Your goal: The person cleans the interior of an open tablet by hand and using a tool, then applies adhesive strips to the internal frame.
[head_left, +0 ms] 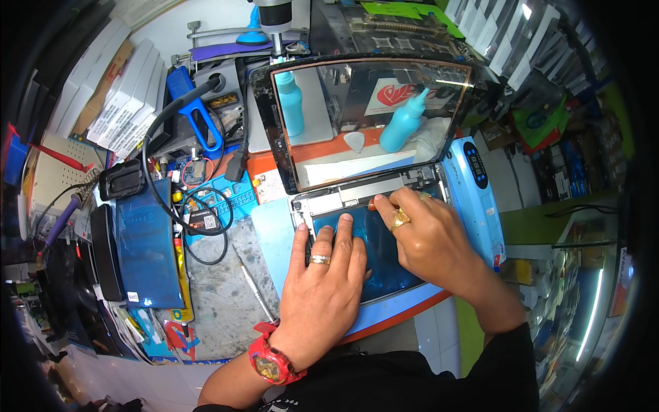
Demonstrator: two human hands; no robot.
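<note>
Dark-blue and shiny, the flat inner surface of an opened device (391,240) lies in front of the person, on a light-blue base (271,233) upon the bench (213,295). Behind it, a black-framed glass panel (279,137) stands tilted up near the back edge of the device. Two light-blue bottles are visible within its outline; whether they are seen through the glass or mirrored in it, I cannot tell.

The left hand (322,275) is spread, palm down, and holds nothing that I can see; its fingertips rest on the upper left part of the device, below a silver strip (353,199). The right hand (429,233) is closed in a pinch, and a small orange-brown piece (373,204) shows at its fingertips, close to the same strip. Most of this piece is hidden, so its kind is not clear.

I judge that the step in hand is fine work along this back edge, with the left hand steadying and the right hand working. The next move seems to call for small, controlled pressure with the right fingers, while the left palm keeps the device from sliding. Care is needed also not to knock the tilted panel, which stands very near to the knuckles.
</note>
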